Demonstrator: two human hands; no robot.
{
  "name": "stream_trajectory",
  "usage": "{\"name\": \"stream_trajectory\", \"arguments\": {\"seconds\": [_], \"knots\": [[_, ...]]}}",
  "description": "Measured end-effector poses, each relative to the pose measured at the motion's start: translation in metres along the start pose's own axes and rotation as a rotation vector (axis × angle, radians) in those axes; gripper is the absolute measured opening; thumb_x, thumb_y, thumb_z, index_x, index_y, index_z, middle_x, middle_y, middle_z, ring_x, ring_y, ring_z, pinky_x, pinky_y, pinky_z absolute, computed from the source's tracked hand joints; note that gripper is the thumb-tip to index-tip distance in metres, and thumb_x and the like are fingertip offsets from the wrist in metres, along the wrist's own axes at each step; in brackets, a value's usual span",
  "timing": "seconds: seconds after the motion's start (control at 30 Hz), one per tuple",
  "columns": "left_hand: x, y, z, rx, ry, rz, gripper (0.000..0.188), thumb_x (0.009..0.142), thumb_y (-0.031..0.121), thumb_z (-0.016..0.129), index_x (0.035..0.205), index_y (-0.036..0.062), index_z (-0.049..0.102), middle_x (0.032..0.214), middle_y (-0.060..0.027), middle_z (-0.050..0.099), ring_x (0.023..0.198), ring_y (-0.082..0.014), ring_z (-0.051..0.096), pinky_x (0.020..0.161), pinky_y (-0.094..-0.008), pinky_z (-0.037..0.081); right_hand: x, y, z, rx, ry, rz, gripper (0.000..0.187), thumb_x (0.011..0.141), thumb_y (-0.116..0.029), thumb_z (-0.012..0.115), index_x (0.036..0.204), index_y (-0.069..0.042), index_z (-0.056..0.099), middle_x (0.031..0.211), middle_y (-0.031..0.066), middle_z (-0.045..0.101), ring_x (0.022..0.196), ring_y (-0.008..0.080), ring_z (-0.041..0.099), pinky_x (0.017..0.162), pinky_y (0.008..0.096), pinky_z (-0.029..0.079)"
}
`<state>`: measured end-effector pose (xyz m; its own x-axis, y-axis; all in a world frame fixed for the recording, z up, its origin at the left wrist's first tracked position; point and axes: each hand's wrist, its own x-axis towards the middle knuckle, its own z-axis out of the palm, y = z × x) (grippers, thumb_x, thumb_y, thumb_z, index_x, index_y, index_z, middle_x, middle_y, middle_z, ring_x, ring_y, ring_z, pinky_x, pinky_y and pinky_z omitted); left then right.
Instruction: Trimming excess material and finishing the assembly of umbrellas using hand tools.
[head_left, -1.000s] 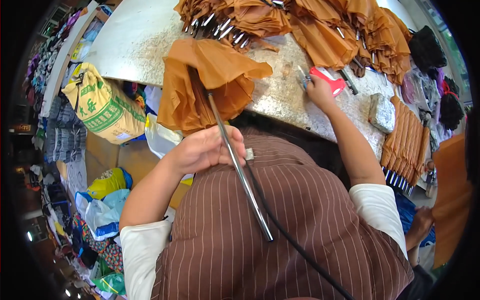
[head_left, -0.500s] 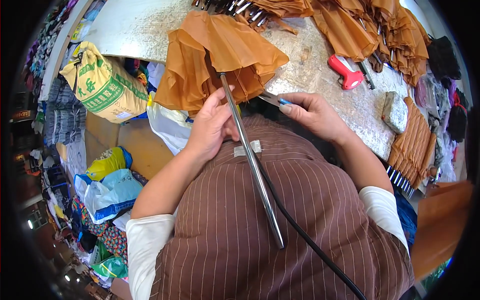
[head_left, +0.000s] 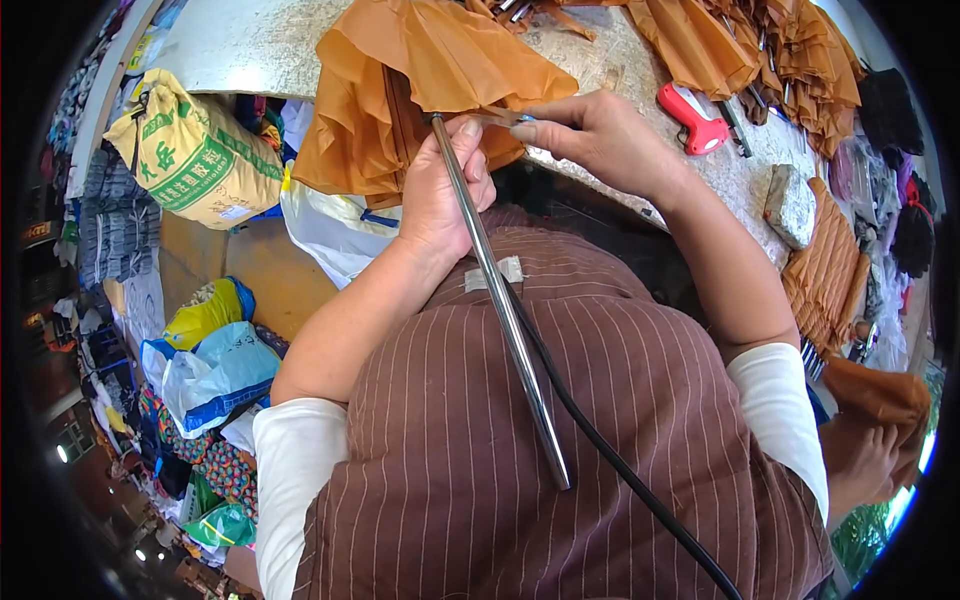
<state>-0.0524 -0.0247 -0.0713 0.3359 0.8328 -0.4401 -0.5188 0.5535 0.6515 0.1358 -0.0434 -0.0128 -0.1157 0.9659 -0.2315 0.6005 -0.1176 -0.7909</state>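
An orange-brown umbrella [head_left: 430, 60] lies partly opened across the bench edge, its canopy in loose folds. The shiny metal shaft [head_left: 505, 300] slants down over my striped apron. My left hand [head_left: 445, 190] is beside the top of the shaft, thumb and fingers pinching the canopy's edge. In my right hand [head_left: 600, 140] is a slim metal tool with a blue part [head_left: 525, 118], its thin end meeting the fabric near my left fingertips. What exact kind of tool it is, I cannot make out.
A red-and-white tagging gun [head_left: 692, 118] and a grey stone block [head_left: 790, 206] lie on the worn bench [head_left: 240, 50]. More orange umbrellas [head_left: 690, 45] are heaped behind. A yellow sack [head_left: 195, 155] stands left. Another person's hand [head_left: 868, 465] holds brown fabric at lower right. A black cord [head_left: 620, 480] crosses my apron.
Both hands have moved up toward the canopy. My left fingers have closed on its edge, and the right hand has brought the tool leftward to it. Another person's hand has appeared at lower right.
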Motion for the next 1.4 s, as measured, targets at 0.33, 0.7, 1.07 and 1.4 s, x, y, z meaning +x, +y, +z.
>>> {"name": "stream_trajectory", "arguments": {"seconds": [0.33,0.7,1.07,1.4], "knots": [[-0.016,-0.006,-0.035,0.089,-0.144,-0.178,0.028,0.097,0.033,0.05,0.098,0.0058,0.059,0.056,0.0004,0.046,0.042,-0.0097,0.039,0.042,-0.0244,0.03,-0.031,0.046,0.01,0.344,0.036,0.088,0.031,0.091,-0.029,0.061,0.101,0.0,0.07,0.061,-0.0011,0.052,0.055,0.0059,0.041,0.05,0.0186,0.033],[-0.029,-0.004,-0.045,0.059,-0.247,-0.246,0.033,0.1,0.028,0.042,0.109,-0.0002,0.057,0.079,-0.0074,0.058,0.062,-0.0108,0.053,0.06,-0.0234,0.047,-0.022,0.048,0.038,0.517,-0.039,0.101,0.033,0.092,-0.03,0.059,0.103,0.0,0.069,0.065,0.0001,0.056,0.055,0.0071,0.044,0.051,0.0187,0.034],[-0.057,0.033,0.009,-0.303,-0.348,-0.186,0.032,0.101,0.025,0.041,0.126,0.0052,0.044,0.091,-0.0088,0.059,0.069,-0.0161,0.059,0.062,-0.0309,0.049,-0.024,0.066,0.056,0.055,-0.107,-0.094,0.033,0.092,-0.029,0.059,0.101,0.001,0.068,0.072,0.0052,0.062,0.061,0.0107,0.052,0.059,0.0241,0.044],[-0.081,0.058,0.016,-0.448,-0.64,-0.177,0.04,0.1,0.017,0.039,0.138,0.0051,0.029,0.104,-0.0127,0.061,0.081,-0.0215,0.067,0.064,-0.0324,0.053,-0.032,0.062,0.021,0.373,-0.147,-0.061,0.03,0.091,-0.027,0.061,0.099,0.001,0.068,0.072,0.0045,0.06,0.063,0.0095,0.051,0.06,0.023,0.043]]}}
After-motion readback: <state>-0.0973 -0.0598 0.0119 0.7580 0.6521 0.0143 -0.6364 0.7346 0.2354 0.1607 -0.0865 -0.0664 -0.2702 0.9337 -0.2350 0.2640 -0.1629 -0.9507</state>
